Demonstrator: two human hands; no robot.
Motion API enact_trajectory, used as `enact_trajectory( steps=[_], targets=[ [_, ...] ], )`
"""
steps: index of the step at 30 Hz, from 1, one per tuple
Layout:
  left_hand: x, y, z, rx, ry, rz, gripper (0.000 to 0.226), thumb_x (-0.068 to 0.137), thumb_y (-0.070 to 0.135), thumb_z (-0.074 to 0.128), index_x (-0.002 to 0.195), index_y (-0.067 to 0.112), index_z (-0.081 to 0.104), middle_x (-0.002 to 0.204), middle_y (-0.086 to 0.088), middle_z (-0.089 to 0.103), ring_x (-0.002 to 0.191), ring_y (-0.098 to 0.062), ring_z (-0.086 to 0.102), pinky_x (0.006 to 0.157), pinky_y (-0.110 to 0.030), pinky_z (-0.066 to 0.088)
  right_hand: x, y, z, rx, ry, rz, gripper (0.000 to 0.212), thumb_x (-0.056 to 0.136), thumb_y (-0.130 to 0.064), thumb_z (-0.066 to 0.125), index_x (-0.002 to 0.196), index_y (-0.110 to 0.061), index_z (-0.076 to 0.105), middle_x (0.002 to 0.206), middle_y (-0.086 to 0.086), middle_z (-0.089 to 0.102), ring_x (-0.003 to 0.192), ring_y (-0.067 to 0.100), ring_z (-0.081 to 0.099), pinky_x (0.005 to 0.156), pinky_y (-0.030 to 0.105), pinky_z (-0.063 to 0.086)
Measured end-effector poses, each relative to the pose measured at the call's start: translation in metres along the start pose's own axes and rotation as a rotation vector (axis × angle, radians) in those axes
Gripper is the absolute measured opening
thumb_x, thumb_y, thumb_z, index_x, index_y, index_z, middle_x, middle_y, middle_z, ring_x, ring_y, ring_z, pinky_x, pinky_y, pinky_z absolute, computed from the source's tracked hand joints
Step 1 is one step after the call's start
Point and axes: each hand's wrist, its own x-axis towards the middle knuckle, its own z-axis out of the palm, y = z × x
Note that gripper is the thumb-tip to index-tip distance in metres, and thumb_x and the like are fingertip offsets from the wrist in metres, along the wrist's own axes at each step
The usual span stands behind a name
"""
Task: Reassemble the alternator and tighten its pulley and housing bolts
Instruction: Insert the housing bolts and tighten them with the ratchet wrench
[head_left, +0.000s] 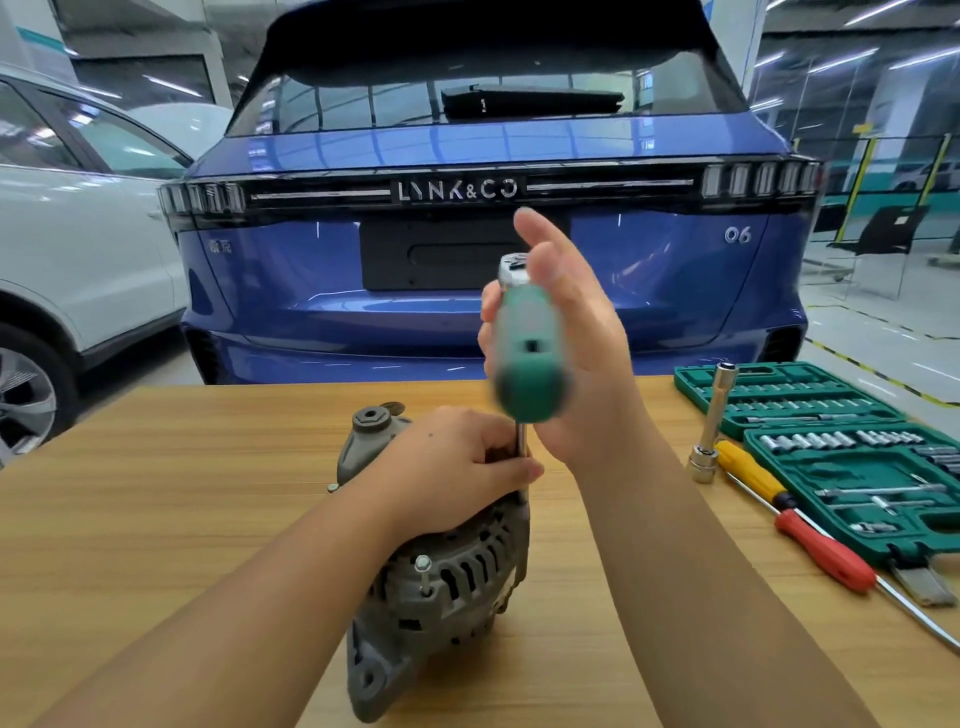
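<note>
- The alternator (441, 566) lies on the wooden counter (156, 493) in one piece, its housing halves joined.
- One housing bolt (423, 569) near the camera stands proud of the ribbed casing; I judge it not yet tightened.
- The left hand (457, 462) rests on top of the alternator, fingers curled around the metal shaft of the driver and steadying it on a fastener hidden beneath them.
- The right hand (566, 338) cups the blurred green driver handle (527, 353) with palm and partly straightened fingers; how firmly it grips I cannot tell.
- Judgement: assembly largely done, bolt tightening in progress; pulley state not visible.
- Casing is grey cast metal, slotted and rounded, with a mounting lug (371, 680) at the near end.
- A green socket set case (852, 447), a steel socket extension (714, 426) and two screwdrivers (810, 540) lie to the right.
</note>
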Motion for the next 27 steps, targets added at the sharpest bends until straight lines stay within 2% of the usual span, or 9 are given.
enact_trajectory(
  steps=[2,6,8,10,12,16,19,23,27],
  targets=[
    [0.0,0.002,-0.001,-0.003,-0.021,0.007,0.025,0.096,0.056,0.057,0.095,0.035,0.07,0.086,0.012,0.07,0.08,-0.003,0.065,0.079,-0.038,0.058,-0.001,-0.002,0.003,-0.133,0.099,-0.006,0.059,0.085,-0.042,0.07,0.135,-0.017,0.049,0.067,-0.009,0.061,0.058,0.009,0.048,0.053,0.024,0.043],
    [0.001,0.004,0.0,0.019,-0.051,0.025,0.027,0.096,0.057,0.052,0.095,0.036,0.069,0.084,0.012,0.069,0.078,-0.002,0.063,0.072,-0.031,0.055,0.003,-0.002,0.002,-0.266,0.286,0.021,0.023,0.086,-0.031,0.076,0.08,-0.013,0.063,0.059,-0.004,0.047,0.049,0.01,0.038,0.046,0.024,0.036],
    [0.002,0.003,0.0,0.05,-0.028,0.021,0.027,0.096,0.057,0.054,0.086,0.035,0.065,0.078,0.012,0.065,0.074,-0.002,0.06,0.066,-0.029,0.051,0.005,-0.005,-0.006,-0.126,0.206,0.104,0.022,0.088,-0.028,0.074,0.069,-0.021,0.065,0.063,-0.003,0.05,0.051,0.011,0.041,0.049,0.024,0.037],
    [0.003,0.001,-0.001,0.017,-0.015,0.008,0.026,0.096,0.056,0.058,0.083,0.034,0.065,0.077,0.011,0.066,0.076,-0.002,0.061,0.067,-0.031,0.054,0.005,-0.007,-0.011,0.091,0.044,0.17,0.004,0.088,-0.019,0.07,0.085,-0.022,0.07,0.073,-0.003,0.058,0.058,0.011,0.05,0.057,0.024,0.041],
    [0.002,0.0,-0.001,-0.022,-0.015,-0.001,0.025,0.096,0.054,0.06,0.081,0.035,0.065,0.081,0.016,0.067,0.078,0.0,0.062,0.066,-0.031,0.054,0.003,-0.003,-0.012,0.144,-0.042,0.156,0.021,0.087,-0.012,0.066,0.104,-0.023,0.066,0.085,-0.003,0.068,0.067,0.011,0.059,0.065,0.026,0.046],
    [0.002,0.004,0.0,0.007,-0.019,-0.018,0.026,0.099,0.054,0.055,0.096,0.033,0.07,0.084,0.009,0.07,0.077,-0.005,0.065,0.072,-0.032,0.056,0.002,0.009,-0.005,-0.073,0.031,-0.12,0.034,0.093,-0.011,0.061,0.122,-0.029,0.059,0.094,0.002,0.071,0.072,0.015,0.062,0.065,0.029,0.051],
    [0.001,0.006,-0.001,0.018,-0.017,-0.013,0.027,0.1,0.051,0.055,0.098,0.029,0.071,0.085,0.008,0.07,0.077,-0.006,0.064,0.07,-0.027,0.053,0.0,0.011,-0.004,-0.066,0.027,-0.132,0.04,0.092,-0.013,0.059,0.13,-0.028,0.057,0.092,0.002,0.068,0.069,0.016,0.056,0.062,0.031,0.047],
    [0.0,0.007,-0.001,0.009,-0.011,-0.019,0.025,0.099,0.05,0.057,0.09,0.031,0.069,0.08,0.008,0.069,0.074,-0.005,0.064,0.067,-0.027,0.051,0.0,0.007,-0.007,0.104,-0.077,-0.052,0.056,0.088,-0.043,0.059,0.138,-0.019,0.053,0.093,0.009,0.063,0.069,0.021,0.05,0.061,0.035,0.038],
    [0.001,0.007,-0.001,0.006,0.002,-0.036,0.025,0.097,0.053,0.058,0.083,0.034,0.066,0.078,0.01,0.068,0.072,-0.004,0.064,0.068,-0.029,0.053,0.004,0.002,-0.006,0.082,-0.077,0.048,0.086,0.071,-0.07,0.076,0.137,-0.021,0.052,0.091,0.004,0.063,0.07,0.019,0.051,0.063,0.031,0.041]
  ],
)
